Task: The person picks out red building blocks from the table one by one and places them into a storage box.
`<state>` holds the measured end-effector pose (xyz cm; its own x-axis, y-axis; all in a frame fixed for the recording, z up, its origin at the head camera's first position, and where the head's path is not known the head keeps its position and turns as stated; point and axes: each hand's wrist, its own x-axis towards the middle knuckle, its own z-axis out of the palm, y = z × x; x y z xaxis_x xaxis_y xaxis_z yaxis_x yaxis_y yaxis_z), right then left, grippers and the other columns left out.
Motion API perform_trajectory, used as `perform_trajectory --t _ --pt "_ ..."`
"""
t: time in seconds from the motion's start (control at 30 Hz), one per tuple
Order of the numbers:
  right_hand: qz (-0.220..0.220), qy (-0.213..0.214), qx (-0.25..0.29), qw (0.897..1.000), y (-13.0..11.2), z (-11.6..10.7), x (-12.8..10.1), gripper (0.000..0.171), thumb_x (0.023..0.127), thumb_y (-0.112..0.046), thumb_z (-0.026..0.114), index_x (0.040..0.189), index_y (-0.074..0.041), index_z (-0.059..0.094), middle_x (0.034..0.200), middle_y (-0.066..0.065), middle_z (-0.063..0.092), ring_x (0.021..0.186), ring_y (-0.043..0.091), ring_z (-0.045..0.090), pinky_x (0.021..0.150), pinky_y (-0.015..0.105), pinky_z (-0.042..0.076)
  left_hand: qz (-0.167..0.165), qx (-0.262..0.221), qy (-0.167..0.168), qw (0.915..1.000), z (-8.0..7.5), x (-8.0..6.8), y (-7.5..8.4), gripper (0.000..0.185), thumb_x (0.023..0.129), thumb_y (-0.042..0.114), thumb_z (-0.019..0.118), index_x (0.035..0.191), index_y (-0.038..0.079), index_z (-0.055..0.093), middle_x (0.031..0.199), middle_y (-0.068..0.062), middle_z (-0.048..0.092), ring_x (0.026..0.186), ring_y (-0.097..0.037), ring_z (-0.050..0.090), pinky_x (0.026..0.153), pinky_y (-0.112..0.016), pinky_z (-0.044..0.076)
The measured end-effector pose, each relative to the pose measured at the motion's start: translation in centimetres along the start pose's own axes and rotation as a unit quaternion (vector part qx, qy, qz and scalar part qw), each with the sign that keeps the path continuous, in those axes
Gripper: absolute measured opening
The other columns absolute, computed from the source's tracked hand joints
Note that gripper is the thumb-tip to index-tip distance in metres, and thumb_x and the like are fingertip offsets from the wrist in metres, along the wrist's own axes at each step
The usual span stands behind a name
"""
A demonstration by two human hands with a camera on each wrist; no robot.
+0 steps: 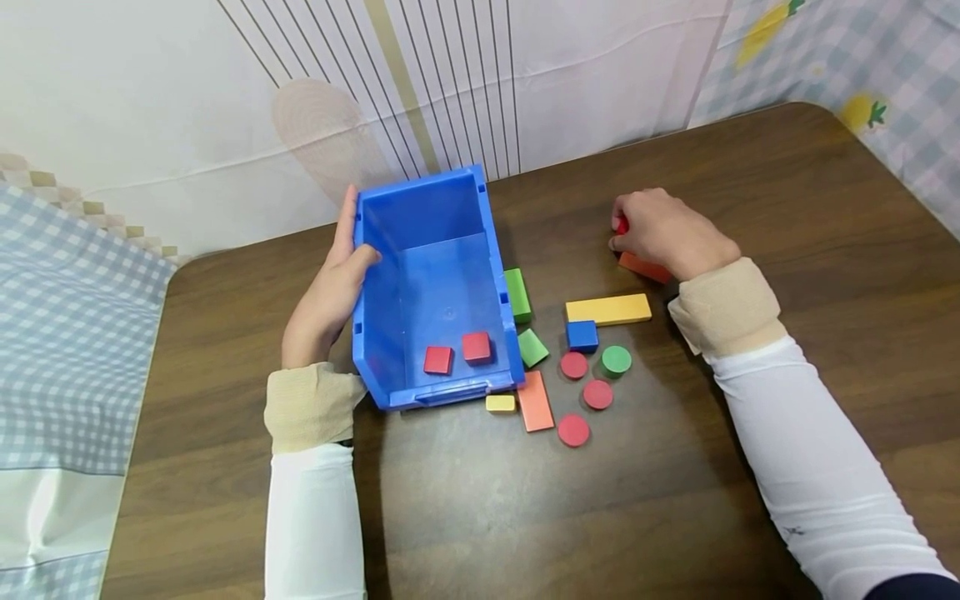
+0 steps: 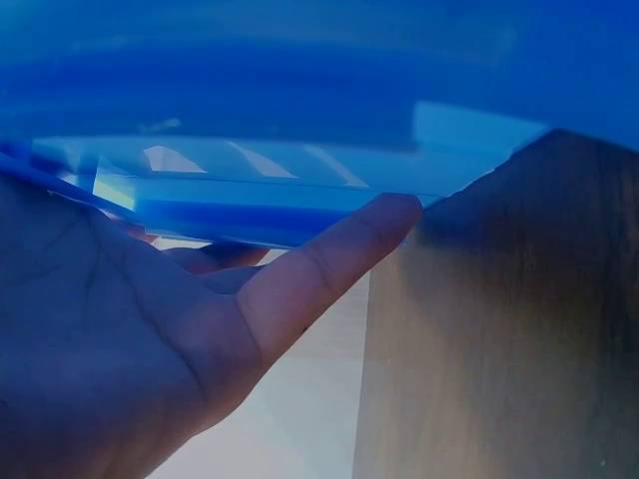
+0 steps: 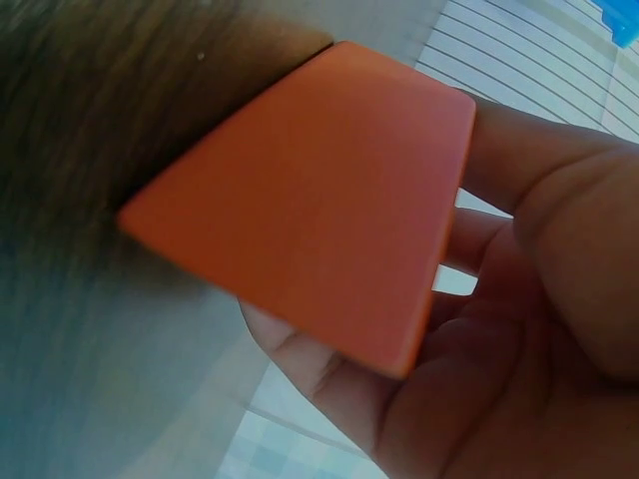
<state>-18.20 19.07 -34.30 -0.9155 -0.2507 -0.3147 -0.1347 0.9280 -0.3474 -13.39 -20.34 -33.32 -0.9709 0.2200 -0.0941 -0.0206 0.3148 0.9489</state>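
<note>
My left hand (image 1: pixel 330 292) grips the left wall of an open blue bin (image 1: pixel 491 242), its thumb over the rim on the inside. Two red cubes (image 1: pixel 477 348) lie inside near the front; in the left wrist view the bin's wall (image 2: pixel 250 90) spans the top. At the right, my right hand (image 1: pixel 667 229) pinches a small red block (image 1: pixel 622 225), mostly covered by fingers. An orange rectangular block (image 1: pixel 645 267) is right beside this hand. Close up in the right wrist view, the orange block (image 3: pixel 310 210) hides the fingertips and the red piece.
Between bin and right hand lie a long yellow block (image 1: pixel 609 309), a blue cube (image 1: pixel 582 336), a green disc (image 1: pixel 616 361), red discs (image 1: pixel 573 430), green blocks (image 1: pixel 517 296), an orange block (image 1: pixel 536 402) and a small yellow block (image 1: pixel 501 404). A curtain (image 1: pixel 600 75) hangs behind the table (image 1: pixel 480 517).
</note>
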Motion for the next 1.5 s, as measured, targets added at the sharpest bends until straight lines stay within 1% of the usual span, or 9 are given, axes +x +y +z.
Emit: perform_trajectory --t 0.43,0.67,0.83,1.03,1.23,1.37,1.5 --pt "0.000 0.000 0.000 1.000 -0.1 0.0 0.1 0.028 0.100 -0.013 0.066 0.122 0.005 0.064 0.120 0.026 0.064 0.098 0.037 0.061 0.081 0.051 0.056 0.002 0.001 0.002 1.0000 -0.1 -0.1 0.0 0.087 0.099 0.011 0.034 0.169 0.036 -0.012 0.176 0.011 -0.013 0.163 -0.023 -0.005 0.128 -0.061 0.009" --pt "-0.002 0.001 0.011 1.000 0.1 0.3 -0.3 0.026 0.100 -0.014 0.066 0.119 0.003 0.067 0.116 0.024 0.066 0.094 0.036 0.062 0.076 0.049 0.055 -0.001 0.009 -0.002 1.0000 0.0 0.0 -0.2 0.087 0.100 0.010 0.035 0.169 0.036 -0.012 0.176 0.012 -0.013 0.163 -0.022 -0.006 0.128 -0.061 0.008" --pt "-0.001 0.005 0.014 1.000 0.2 0.5 -0.5 0.026 0.100 -0.014 0.067 0.119 0.004 0.068 0.116 0.024 0.066 0.094 0.036 0.062 0.076 0.050 0.055 -0.002 0.010 -0.005 0.9999 0.0 -0.1 -0.3 0.086 0.100 0.010 0.034 0.169 0.035 -0.012 0.176 0.011 -0.013 0.163 -0.023 -0.007 0.128 -0.061 0.008" --pt "-0.001 0.005 0.016 1.000 -0.2 0.4 -0.6 0.023 0.100 -0.014 0.067 0.116 0.003 0.069 0.113 0.022 0.066 0.092 0.035 0.062 0.076 0.049 0.054 -0.007 0.014 -0.004 0.9999 -0.1 -0.3 -0.3 0.087 0.100 0.010 0.034 0.168 0.037 -0.012 0.176 0.012 -0.013 0.164 -0.024 -0.006 0.128 -0.061 0.010" --pt "-0.007 0.015 0.017 1.000 -0.4 0.2 -0.8 0.023 0.099 -0.013 0.068 0.115 0.003 0.069 0.112 0.021 0.067 0.091 0.034 0.062 0.075 0.048 0.054 -0.005 0.015 -0.005 0.9999 -0.2 -0.3 -0.3 0.086 0.100 0.011 0.034 0.168 0.038 -0.012 0.176 0.012 -0.013 0.163 -0.023 -0.005 0.128 -0.060 0.009" --pt "-0.018 0.022 0.017 0.999 -0.7 0.1 -0.7 0.023 0.099 -0.013 0.068 0.115 0.003 0.068 0.113 0.022 0.067 0.094 0.034 0.062 0.077 0.049 0.054 -0.006 0.015 -0.004 0.9999 -0.3 -0.4 -0.3 0.087 0.100 0.010 0.034 0.168 0.037 -0.012 0.176 0.011 -0.013 0.164 -0.025 -0.005 0.127 -0.062 0.012" --pt "-0.028 0.028 0.017 0.999 -1.0 0.0 -0.7 0.025 0.099 -0.012 0.068 0.117 0.004 0.068 0.115 0.023 0.067 0.097 0.036 0.062 0.082 0.052 0.055 -0.004 0.015 -0.002 0.9999 -0.4 -0.4 -0.4 0.087 0.100 0.010 0.034 0.169 0.036 -0.012 0.176 0.011 -0.014 0.163 -0.025 -0.005 0.127 -0.062 0.011"
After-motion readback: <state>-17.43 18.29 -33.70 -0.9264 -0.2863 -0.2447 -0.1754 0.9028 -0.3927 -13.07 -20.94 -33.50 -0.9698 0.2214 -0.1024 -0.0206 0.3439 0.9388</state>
